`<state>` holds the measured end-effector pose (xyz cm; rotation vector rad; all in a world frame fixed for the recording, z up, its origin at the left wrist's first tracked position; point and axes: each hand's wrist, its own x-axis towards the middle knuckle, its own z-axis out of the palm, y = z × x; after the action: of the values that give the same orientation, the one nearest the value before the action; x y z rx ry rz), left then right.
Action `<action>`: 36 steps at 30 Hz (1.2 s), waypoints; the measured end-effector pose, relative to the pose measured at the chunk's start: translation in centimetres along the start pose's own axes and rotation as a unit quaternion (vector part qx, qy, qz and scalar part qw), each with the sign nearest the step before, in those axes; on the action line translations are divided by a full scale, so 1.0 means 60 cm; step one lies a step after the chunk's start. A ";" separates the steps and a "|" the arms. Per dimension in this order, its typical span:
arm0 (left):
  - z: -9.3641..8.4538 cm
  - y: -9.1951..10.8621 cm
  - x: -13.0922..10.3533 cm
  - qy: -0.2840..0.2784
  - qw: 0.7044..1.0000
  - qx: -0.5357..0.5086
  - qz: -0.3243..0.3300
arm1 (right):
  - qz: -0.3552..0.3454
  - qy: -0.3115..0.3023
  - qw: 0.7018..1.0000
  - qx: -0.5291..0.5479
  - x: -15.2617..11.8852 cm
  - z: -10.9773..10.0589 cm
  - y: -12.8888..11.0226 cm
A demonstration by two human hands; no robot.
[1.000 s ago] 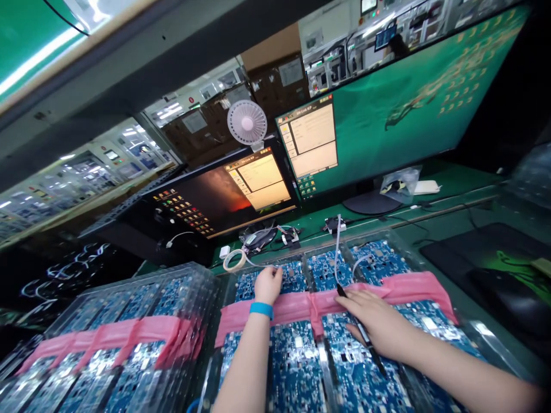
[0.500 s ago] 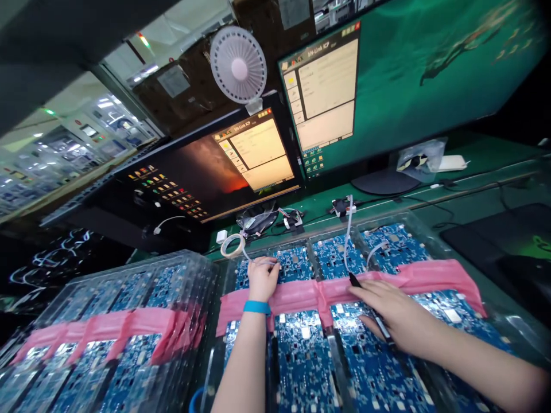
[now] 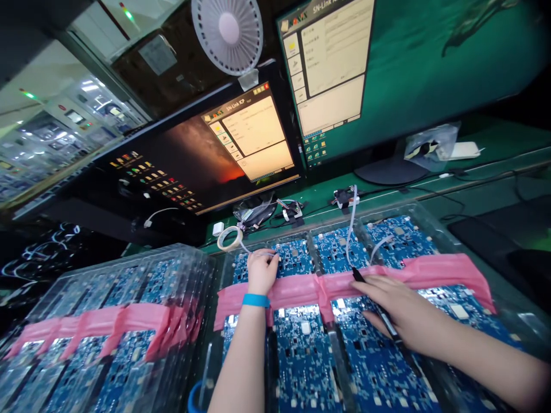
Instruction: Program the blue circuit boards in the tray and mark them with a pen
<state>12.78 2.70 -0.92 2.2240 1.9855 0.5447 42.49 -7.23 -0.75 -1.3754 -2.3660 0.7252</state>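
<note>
My left hand (image 3: pixel 262 272), with a blue band (image 3: pixel 255 300) at its wrist, is over the upper left circuit boards in a clear plastic tray (image 3: pixel 434 221). Its fingers are closed around the end of a thin white cable (image 3: pixel 245 246); the tip is hidden. My right hand (image 3: pixel 394 304) holds a black pen (image 3: pixel 387 322) slantwise, resting over the pink strip (image 3: pixel 297 291) that crosses the tray. Just beyond the pen, a second white cable (image 3: pixel 352 226) reaches down to a blue circuit board (image 3: pixel 338 248). Another short cable (image 3: pixel 379 245) lies on the board to its right.
A stack of similar trays (image 3: pixel 129 275) stands at left. Behind are two monitors (image 3: pixel 241 137), a round fan (image 3: pixel 229 31), small adapter boards (image 3: pixel 293 210) and a tape roll (image 3: pixel 229 238). On the right lies a dark mat (image 3: pixel 495 229).
The view has tilted down and come slightly closer, so the monitors and fan sit higher. Both hands keep about the same place over the tray, still holding the cable and the pen.
</note>
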 end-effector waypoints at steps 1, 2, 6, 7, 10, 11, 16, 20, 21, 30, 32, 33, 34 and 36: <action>0.001 0.000 0.000 -0.001 1.000 0.000 0.001 | -0.001 -0.001 1.000 0.004 0.000 0.000 0.001; 0.002 0.001 0.000 -0.002 1.000 0.001 0.002 | -0.003 -0.002 1.000 0.008 0.000 0.001 0.001; 0.001 0.001 0.000 -0.005 1.000 0.004 0.001 | -0.004 -0.001 1.000 0.011 0.000 0.002 0.002; 0.000 0.002 0.000 -0.005 1.000 0.005 0.000 | -0.004 -0.001 1.000 0.010 0.000 0.001 0.002; -0.001 0.005 0.001 -0.009 1.000 0.007 -0.005 | -0.001 -0.004 1.000 0.005 0.001 0.000 0.000; -0.001 0.005 0.001 -0.010 1.000 0.008 -0.007 | 0.000 -0.005 1.000 0.005 0.001 0.000 0.000; 0.000 0.007 0.001 -0.011 1.000 0.011 -0.015 | -0.003 0.000 1.000 0.012 0.000 0.000 0.001; 0.000 0.007 0.000 -0.013 1.000 0.021 -0.015 | -0.003 0.002 1.000 0.010 0.000 -0.001 0.001; 0.000 0.007 -0.001 -0.015 0.999 0.025 -0.014 | -0.002 0.000 1.000 0.010 0.000 -0.001 0.001; 0.004 0.023 -0.005 -0.044 0.994 0.095 -0.022 | -0.005 0.003 1.000 0.025 -0.001 0.001 0.005; 0.005 0.026 -0.007 -0.051 0.992 0.112 -0.021 | -0.010 0.005 1.000 0.026 -0.002 0.002 0.005; 0.005 0.028 -0.008 -0.054 0.991 0.119 -0.021 | -0.013 0.007 1.000 0.024 -0.002 0.003 0.004; 0.005 0.029 -0.009 -0.054 0.990 0.126 -0.020 | -0.016 0.010 1.000 0.020 -0.003 0.003 0.003; 0.004 0.033 -0.013 -0.051 0.989 0.139 -0.019 | -0.021 0.023 1.000 0.006 -0.005 -0.001 -0.001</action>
<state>14.67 1.71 -0.64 2.3048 2.1607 0.1528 42.63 -7.47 -0.65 -1.3205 -2.3443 0.6876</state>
